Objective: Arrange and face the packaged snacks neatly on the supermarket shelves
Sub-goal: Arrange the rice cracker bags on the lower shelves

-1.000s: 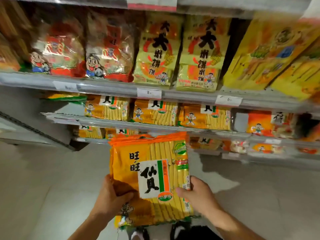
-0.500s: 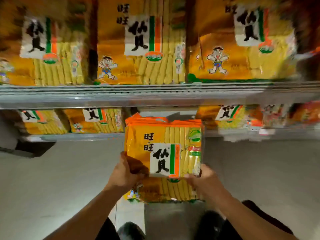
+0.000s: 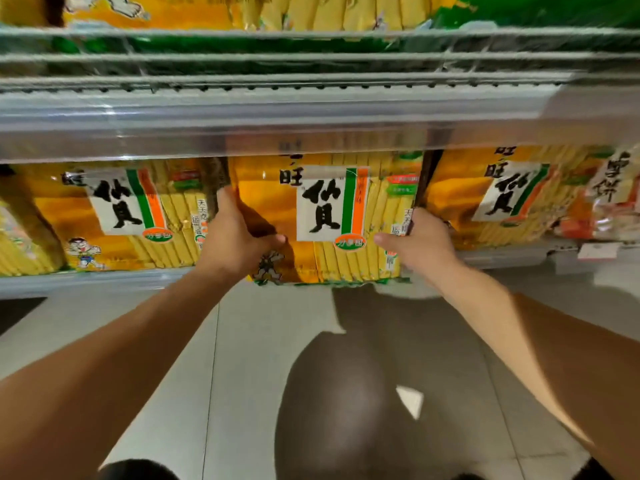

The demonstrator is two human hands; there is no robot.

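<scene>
1. Three orange-and-yellow snack packs face us on the lower shelf [image 3: 104,280]; we record them from left to right.
2. The left pack [image 3: 114,216] stands upright on the shelf, label forward, just beside the held pack.
3. The left hand [image 3: 235,237] grips the left edge of the middle pack [image 3: 329,216]: its thumb lies across the front face and its fingers curl round the side, out of our sight behind the pack.
4. The middle pack is upright, label forward, between its two neighbours, its bottom edge at the front lip of the shelf. We cannot tell whether it rests fully on the shelf.
5. The right hand [image 3: 419,244] grips the pack's right edge in like manner, thumb on the front, fingers wrapped round the side.
6. The right pack [image 3: 502,195] leans to the right, label forward, beside a differently labelled bag [image 3: 609,199] at the far right.
7. Overhead, the upper shelf [image 3: 311,112] carries more yellow packs; these are blurred.
</scene>
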